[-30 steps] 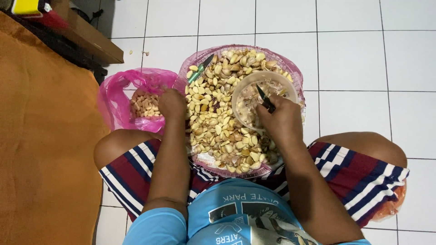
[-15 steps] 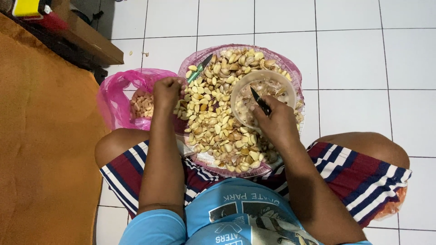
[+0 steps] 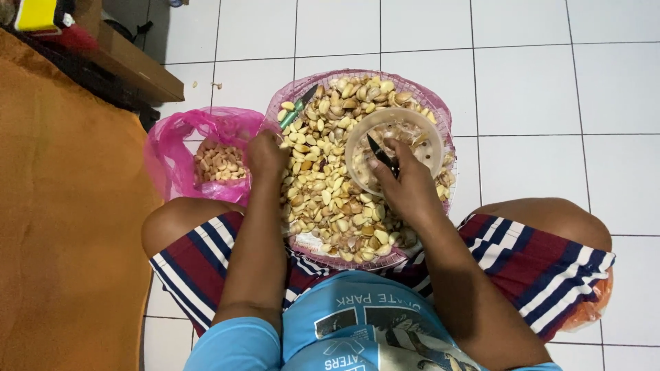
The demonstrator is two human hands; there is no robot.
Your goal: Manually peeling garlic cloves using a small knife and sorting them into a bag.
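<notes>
Loads of garlic cloves (image 3: 323,199) piled in a pink round basket (image 3: 440,113) between the knees. Pink bag (image 3: 175,148) of peeled ones sits just left. Right hand (image 3: 405,189) is closed around a small dark knife (image 3: 382,155), blade pointing up-left over the clear bowl (image 3: 395,118). Left hand (image 3: 267,154), fingers curled down at the pile's left edge, seems to pinch a clove; hard to tell.

Small dark knife (image 3: 382,156) points up-left over heaped garlic cloves (image 3: 323,199).

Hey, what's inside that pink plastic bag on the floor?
The pink plastic bag lies open with a small heap of pale peeled cloves inside. The left hand is beside its right edge. The folded plastic hides whatever lies deeper in the bag.
</notes>
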